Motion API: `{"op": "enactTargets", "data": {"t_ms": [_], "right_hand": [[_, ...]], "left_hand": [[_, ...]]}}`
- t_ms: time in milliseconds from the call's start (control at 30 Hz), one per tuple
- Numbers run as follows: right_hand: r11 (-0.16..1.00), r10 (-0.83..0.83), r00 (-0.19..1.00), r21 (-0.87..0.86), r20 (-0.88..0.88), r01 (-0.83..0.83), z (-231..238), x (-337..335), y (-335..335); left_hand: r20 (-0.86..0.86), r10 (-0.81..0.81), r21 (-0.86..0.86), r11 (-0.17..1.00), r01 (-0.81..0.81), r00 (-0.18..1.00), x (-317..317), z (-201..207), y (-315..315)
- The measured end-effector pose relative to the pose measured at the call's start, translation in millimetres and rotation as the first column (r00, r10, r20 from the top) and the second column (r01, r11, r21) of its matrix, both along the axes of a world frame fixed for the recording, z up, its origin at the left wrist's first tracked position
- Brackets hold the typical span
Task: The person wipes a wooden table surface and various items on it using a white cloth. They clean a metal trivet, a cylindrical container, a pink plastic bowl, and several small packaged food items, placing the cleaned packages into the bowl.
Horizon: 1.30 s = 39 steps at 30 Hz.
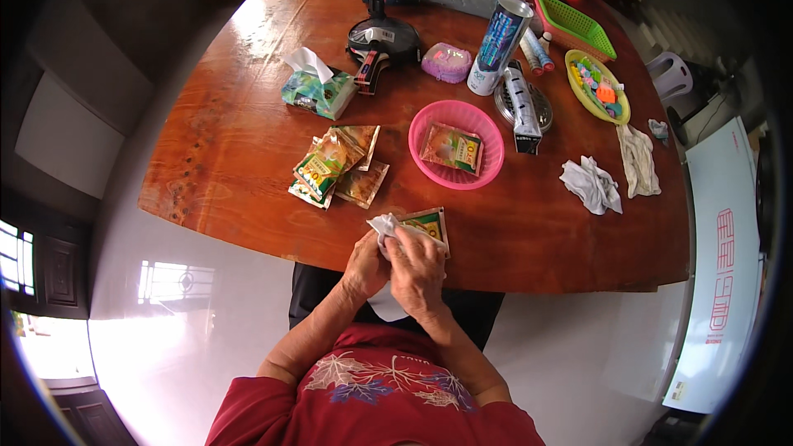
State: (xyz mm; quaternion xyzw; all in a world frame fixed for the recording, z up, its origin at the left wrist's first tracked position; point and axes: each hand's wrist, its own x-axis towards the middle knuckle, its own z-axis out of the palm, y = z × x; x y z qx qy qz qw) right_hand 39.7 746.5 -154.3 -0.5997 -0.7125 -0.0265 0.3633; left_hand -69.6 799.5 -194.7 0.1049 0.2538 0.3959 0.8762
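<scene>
Both hands meet at the table's near edge over a crumpled white tissue or cloth [383, 225]; which of the two it is I cannot tell. My left hand [368, 264] is closed around it from the left. Fingers bent, my right hand [417, 268] presses on it from the right and hides part of it. Just beyond the right hand lies a green and gold foil packet [431, 219], partly covered by the fingers. A similar packet [452, 149] rests inside a pink plastic basket [415, 139]. Several more packets [334, 163] are piled to the left.
A tissue box [318, 92] stands behind the pile. Beyond the basket are a tall blue can [500, 45], a purple case [447, 62] and a black-and-white box [522, 107]. Crumpled white cloth [591, 184] and a glove-like cloth [638, 161] lie right, near a yellow basket [578, 97].
</scene>
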Motion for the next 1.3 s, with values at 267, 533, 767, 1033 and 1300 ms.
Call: {"op": "enactTargets", "data": {"t_ms": [267, 533, 767, 1033, 1300], "right_hand": [[0.947, -0.237, 0.968, -0.203, 0.078, 0.248, -9.3, 37.1, 21.3], [0.992, -0.057, 0.989, -0.105, 0.135, 0.071, 0.6, 1.0, 17.8], [0.990, 0.089, 0.986, -0.120, 0.144, -0.072, -7.2, -4.7, 6.8], [0.929, -0.293, 0.953, -0.214, 0.077, 0.303, -8.9, 42.9, 38.6], [0.992, 0.055, 0.990, -0.116, 0.130, -0.039, 5.5, -14.8, 13.2]], "left_hand": [[-0.056, -0.008, 0.118, 0.993, 0.014, 0.998, -2.5, 17.1, -4.4], [0.065, -0.009, -0.005, 1.000, 0.009, 0.998, -1.5, 0.3, -0.5], [0.069, -0.011, -0.123, 0.992, 0.019, 0.998, -2.2, 14.7, -0.4], [-0.006, -0.087, -0.039, 0.995, 0.087, 0.996, 2.4, 7.1, -0.9], [-0.052, -0.049, -0.133, 0.990, 0.041, 0.997, -1.1, 16.9, -1.4]]}}
